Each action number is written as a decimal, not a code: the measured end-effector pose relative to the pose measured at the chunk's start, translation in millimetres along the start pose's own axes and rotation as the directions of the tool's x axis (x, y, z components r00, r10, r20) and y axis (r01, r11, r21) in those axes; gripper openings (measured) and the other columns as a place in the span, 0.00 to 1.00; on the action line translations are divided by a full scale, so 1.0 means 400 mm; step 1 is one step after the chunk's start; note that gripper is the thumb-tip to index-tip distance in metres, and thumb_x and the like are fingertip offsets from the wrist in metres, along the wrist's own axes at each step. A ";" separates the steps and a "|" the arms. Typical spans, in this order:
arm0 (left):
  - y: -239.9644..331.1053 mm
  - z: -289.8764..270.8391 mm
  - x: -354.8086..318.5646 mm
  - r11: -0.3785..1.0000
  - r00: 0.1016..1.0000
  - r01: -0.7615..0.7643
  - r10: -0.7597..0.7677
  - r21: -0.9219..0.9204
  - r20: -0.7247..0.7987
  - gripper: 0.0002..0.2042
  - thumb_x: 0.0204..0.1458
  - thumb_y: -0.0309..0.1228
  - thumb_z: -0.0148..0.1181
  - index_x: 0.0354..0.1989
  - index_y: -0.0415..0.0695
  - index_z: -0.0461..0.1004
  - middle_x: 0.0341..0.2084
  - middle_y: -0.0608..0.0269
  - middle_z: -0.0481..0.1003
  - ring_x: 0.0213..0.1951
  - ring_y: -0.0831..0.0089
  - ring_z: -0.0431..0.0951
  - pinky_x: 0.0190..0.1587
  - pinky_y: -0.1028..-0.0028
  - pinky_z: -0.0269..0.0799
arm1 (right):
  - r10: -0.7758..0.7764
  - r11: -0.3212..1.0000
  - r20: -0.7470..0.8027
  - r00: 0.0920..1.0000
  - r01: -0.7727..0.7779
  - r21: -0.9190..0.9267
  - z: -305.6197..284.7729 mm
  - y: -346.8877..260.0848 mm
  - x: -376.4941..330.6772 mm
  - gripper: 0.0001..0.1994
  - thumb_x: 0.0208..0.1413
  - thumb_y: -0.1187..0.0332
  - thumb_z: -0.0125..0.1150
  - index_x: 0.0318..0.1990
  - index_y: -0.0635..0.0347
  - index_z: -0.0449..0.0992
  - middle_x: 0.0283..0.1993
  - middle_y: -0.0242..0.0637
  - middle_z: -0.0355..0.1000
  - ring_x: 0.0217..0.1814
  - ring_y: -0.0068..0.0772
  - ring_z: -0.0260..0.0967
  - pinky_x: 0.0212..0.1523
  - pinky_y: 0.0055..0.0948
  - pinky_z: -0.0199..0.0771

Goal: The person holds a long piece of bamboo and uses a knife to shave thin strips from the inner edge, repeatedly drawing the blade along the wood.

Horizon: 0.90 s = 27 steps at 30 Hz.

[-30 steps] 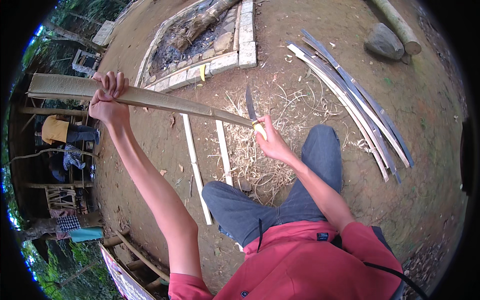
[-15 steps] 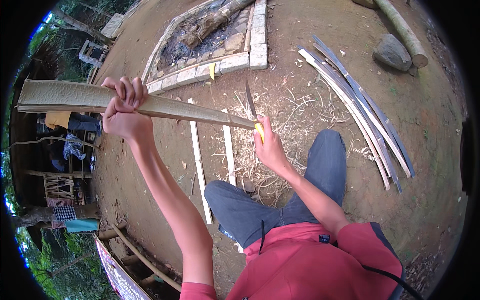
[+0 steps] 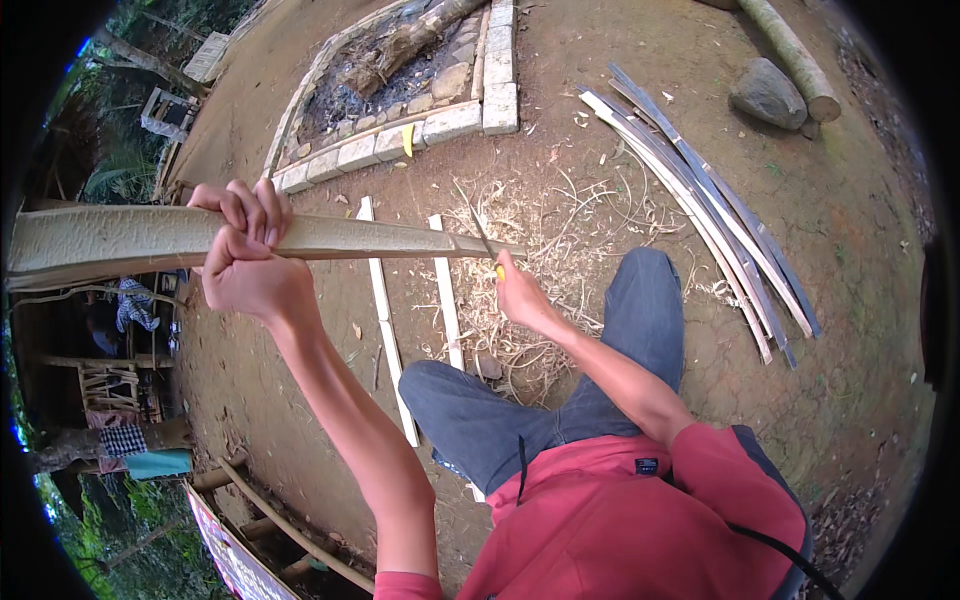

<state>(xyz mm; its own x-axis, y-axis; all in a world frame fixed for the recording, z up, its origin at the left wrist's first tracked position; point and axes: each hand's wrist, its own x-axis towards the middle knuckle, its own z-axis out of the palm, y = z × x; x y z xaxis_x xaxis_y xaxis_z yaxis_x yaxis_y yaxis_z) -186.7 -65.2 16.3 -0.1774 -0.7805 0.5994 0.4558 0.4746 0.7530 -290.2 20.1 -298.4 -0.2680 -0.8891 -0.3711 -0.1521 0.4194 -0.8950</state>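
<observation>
My left hand point(image 3: 245, 255) grips a long, flat bamboo strip point(image 3: 110, 240), holding it up level across the left of the view. Its narrow end reaches to the middle, close to my right hand point(image 3: 520, 298). That hand is closed on a knife with a yellow handle point(image 3: 499, 271); the thin dark blade point(image 3: 476, 224) points up and away, right at the strip's tip. Beneath lies a heap of pale shavings point(image 3: 520, 330) on the dirt, beside my knee in grey trousers point(image 3: 640, 310).
Two pale split slats point(image 3: 385, 320) lie on the ground under my arms. A bundle of long strips point(image 3: 700, 210) rests at the right. A brick-edged fire pit point(image 3: 420, 125) with a charred log is ahead; a stone point(image 3: 768, 92) and a log point(image 3: 795, 55) lie far right.
My left hand has drawn the bamboo strip lower and nearer me. My right hand with the knife has dropped slightly toward the strip's tip.
</observation>
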 end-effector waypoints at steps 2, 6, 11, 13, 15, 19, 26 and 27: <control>0.016 -0.028 -0.014 1.000 0.999 -0.006 0.006 0.001 0.035 0.11 0.24 0.19 0.37 0.22 0.42 0.51 0.16 0.65 0.48 0.18 0.77 0.47 0.20 0.76 0.45 | -0.319 0.945 -0.118 0.940 0.305 -0.122 -0.028 -0.022 -0.014 0.15 0.60 0.80 0.44 0.54 0.62 0.57 0.20 0.44 0.69 0.17 0.37 0.70 0.11 0.29 0.62; 0.029 -0.021 -0.032 0.999 1.000 -0.004 0.003 -0.035 -0.021 0.12 0.22 0.20 0.36 0.22 0.42 0.51 0.16 0.65 0.47 0.18 0.76 0.47 0.20 0.77 0.43 | -0.422 0.906 -0.092 0.902 0.415 -0.079 -0.052 -0.161 -0.105 0.14 0.61 0.80 0.45 0.53 0.61 0.58 0.18 0.43 0.67 0.15 0.35 0.68 0.10 0.28 0.61; 0.019 0.014 -0.034 1.000 0.997 -0.017 0.018 0.015 -0.068 0.13 0.21 0.21 0.37 0.22 0.43 0.51 0.16 0.65 0.48 0.18 0.76 0.47 0.21 0.77 0.44 | -0.203 0.979 -0.006 0.979 0.203 0.026 -0.003 -0.053 -0.053 0.14 0.63 0.78 0.43 0.56 0.68 0.57 0.16 0.35 0.63 0.11 0.25 0.59 0.06 0.19 0.52; 0.019 0.022 -0.031 0.999 0.997 -0.038 0.041 0.038 -0.058 0.13 0.20 0.22 0.37 0.22 0.43 0.51 0.16 0.64 0.48 0.18 0.76 0.47 0.21 0.77 0.45 | -0.241 0.970 0.003 0.971 0.241 -0.033 -0.032 -0.071 -0.062 0.11 0.62 0.79 0.44 0.52 0.66 0.59 0.19 0.44 0.67 0.12 0.31 0.63 0.07 0.21 0.56; 0.010 0.040 -0.045 0.999 0.999 -0.032 0.033 0.038 -0.022 0.13 0.20 0.22 0.37 0.22 0.42 0.51 0.16 0.64 0.48 0.18 0.76 0.47 0.21 0.77 0.45 | -0.390 0.921 -0.099 0.916 0.387 -0.050 -0.023 -0.084 -0.100 0.13 0.62 0.78 0.45 0.53 0.66 0.59 0.20 0.50 0.69 0.14 0.39 0.68 0.09 0.28 0.61; 0.013 0.057 -0.052 0.998 0.999 -0.051 0.051 0.020 0.006 0.11 0.24 0.19 0.36 0.23 0.42 0.51 0.17 0.66 0.48 0.19 0.78 0.47 0.21 0.78 0.43 | -0.491 0.868 -0.195 0.849 0.459 -0.188 -0.009 -0.041 -0.081 0.17 0.62 0.78 0.44 0.58 0.71 0.58 0.16 0.40 0.66 0.12 0.32 0.63 0.09 0.28 0.60; 0.010 0.043 -0.042 0.999 0.997 -0.038 0.040 0.030 -0.070 0.12 0.23 0.20 0.36 0.23 0.43 0.52 0.17 0.65 0.48 0.18 0.76 0.48 0.21 0.77 0.43 | -0.578 0.813 -0.209 0.789 0.580 -0.057 -0.015 -0.206 -0.202 0.18 0.62 0.78 0.47 0.58 0.70 0.58 0.14 0.36 0.64 0.12 0.30 0.65 0.10 0.30 0.63; 0.009 0.039 -0.044 0.999 0.996 -0.035 0.038 0.032 -0.077 0.12 0.23 0.20 0.36 0.23 0.43 0.52 0.17 0.65 0.48 0.18 0.76 0.48 0.21 0.77 0.43 | -0.507 0.862 -0.188 0.841 0.501 -0.081 -0.002 -0.180 -0.196 0.18 0.62 0.78 0.47 0.58 0.70 0.59 0.14 0.36 0.65 0.12 0.31 0.65 0.11 0.31 0.64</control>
<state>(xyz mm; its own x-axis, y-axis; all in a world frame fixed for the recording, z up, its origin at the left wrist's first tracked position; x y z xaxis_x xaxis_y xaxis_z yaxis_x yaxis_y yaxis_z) -195.5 -43.3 12.7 -0.0922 -0.7913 0.6045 0.4340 0.5144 0.7396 -259.0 59.9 -204.8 -0.3271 -0.9262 0.1877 -0.3420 -0.0691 -0.9372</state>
